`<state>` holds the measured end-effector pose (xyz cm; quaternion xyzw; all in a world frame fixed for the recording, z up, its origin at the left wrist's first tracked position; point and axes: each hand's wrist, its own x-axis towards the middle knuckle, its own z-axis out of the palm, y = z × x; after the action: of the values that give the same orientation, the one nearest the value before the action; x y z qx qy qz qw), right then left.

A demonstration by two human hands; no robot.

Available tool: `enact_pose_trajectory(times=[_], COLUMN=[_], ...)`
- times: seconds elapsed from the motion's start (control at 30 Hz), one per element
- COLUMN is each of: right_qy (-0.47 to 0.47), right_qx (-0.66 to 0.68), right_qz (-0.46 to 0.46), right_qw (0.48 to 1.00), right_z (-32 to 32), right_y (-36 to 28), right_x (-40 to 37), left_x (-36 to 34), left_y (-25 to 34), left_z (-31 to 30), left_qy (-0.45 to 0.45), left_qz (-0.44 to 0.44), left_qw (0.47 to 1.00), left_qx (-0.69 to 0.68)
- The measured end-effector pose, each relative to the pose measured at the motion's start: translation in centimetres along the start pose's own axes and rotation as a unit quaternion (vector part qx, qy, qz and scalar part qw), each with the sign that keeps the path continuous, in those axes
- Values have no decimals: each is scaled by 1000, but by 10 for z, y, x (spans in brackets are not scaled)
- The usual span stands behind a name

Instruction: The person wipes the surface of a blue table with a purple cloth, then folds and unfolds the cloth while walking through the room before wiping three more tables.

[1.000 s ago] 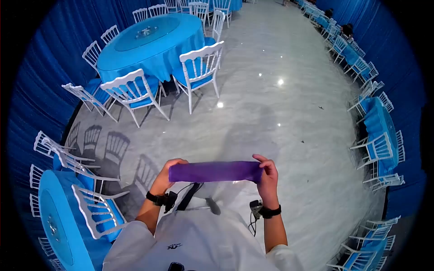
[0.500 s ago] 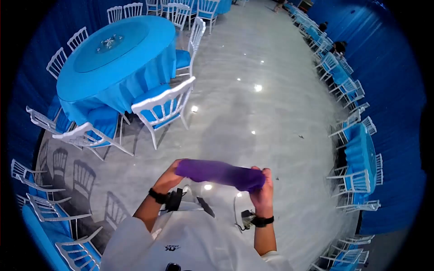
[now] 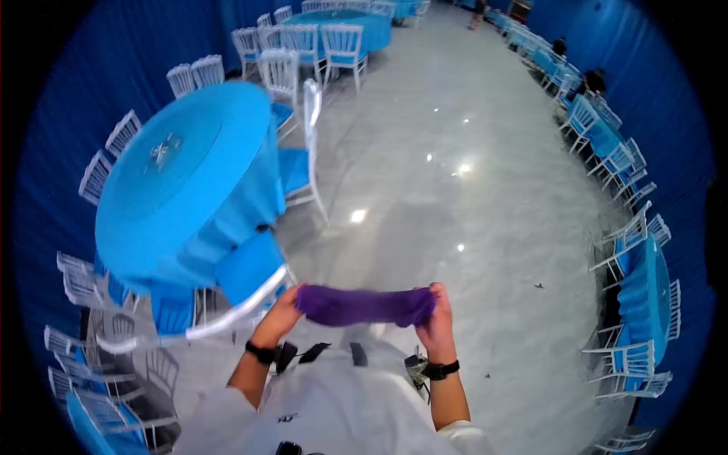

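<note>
A folded purple cloth (image 3: pixel 365 307) is stretched sideways in front of my body, above the floor. My left hand (image 3: pixel 280 312) is closed on its left end, and my right hand (image 3: pixel 436 318) grips the right end. The cloth sags slightly between them and looks a little blurred. Just beyond my left hand is the back of a white chair (image 3: pixel 246 303) with a blue seat, near the big round table (image 3: pixel 250 167) covered in blue cloth. On that table lies a round turntable with a small shiny centrepiece (image 3: pixel 165 152).
White chairs (image 3: pixel 303 163) surround the near table on my left, and another blue table (image 3: pixel 364 34) stands farther ahead. A shiny grey floor (image 3: pixel 409 197) runs forward as an aisle. Tables and chairs (image 3: pixel 643 303) line the right side by a blue curtain (image 3: pixel 644 136). Distant people (image 3: pixel 594 80) are small.
The near table and its chairs have come closer and lower in view as I move forward. The purple cloth is now more level, still held at both ends.
</note>
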<state>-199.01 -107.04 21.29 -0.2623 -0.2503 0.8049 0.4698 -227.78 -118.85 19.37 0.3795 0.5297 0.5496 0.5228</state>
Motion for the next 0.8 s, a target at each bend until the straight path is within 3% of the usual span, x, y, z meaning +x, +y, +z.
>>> enact_pose_trajectory(times=[0.03,0.1,0.13,0.23,0.27,0.3,0.37,0.4,0.5,0.53,0.57,0.63,0.67,0.73,0.8], right_qy=[-29,-12,-24,-56,-41,-26,-27,2,36,39,25,87,85,-14,15], right_qx=[8,8,-1,-22,-24,-24,-39,-54,-44,-9,-69,-105,-105,-93,-130], right_qz=[4,5,24,55,74,92,96,91,92,91,75,64,64,11,-24], right_qw=[1000,1000,999,997,996,995,994,994,994,995,995,989,989,995,991], right_z=[-3,0,5,6,3,-1,-10,-16,-31,-36,-42,-33,-29,-29,-27], right_y=[-8,-24,-36,-64,-68,-72,-86,-91,-117,-124,-130,-144,-155,-179,-203], right_x=[33,93,120,196,222,249,305,335,430,459,485,543,576,624,677], left_x=[20,58,83,148,175,203,263,303,407,441,475,545,581,643,712], left_y=[1,26,26,35,29,29,35,34,38,63,71,100,115,137,144], left_z=[-2,-1,-3,1,-6,-5,-4,-8,-13,-7,-8,1,2,3,-1], left_qy=[25,60,62,103,107,108,147,147,97,73,45,43,43,20,-52], left_qz=[-13,24,23,50,22,18,46,50,63,34,15,45,46,52,59], left_qw=[999,995,997,992,984,983,988,988,989,996,998,998,998,998,993], left_qx=[-22,73,-44,-49,-139,-144,23,17,93,29,41,11,12,8,-89])
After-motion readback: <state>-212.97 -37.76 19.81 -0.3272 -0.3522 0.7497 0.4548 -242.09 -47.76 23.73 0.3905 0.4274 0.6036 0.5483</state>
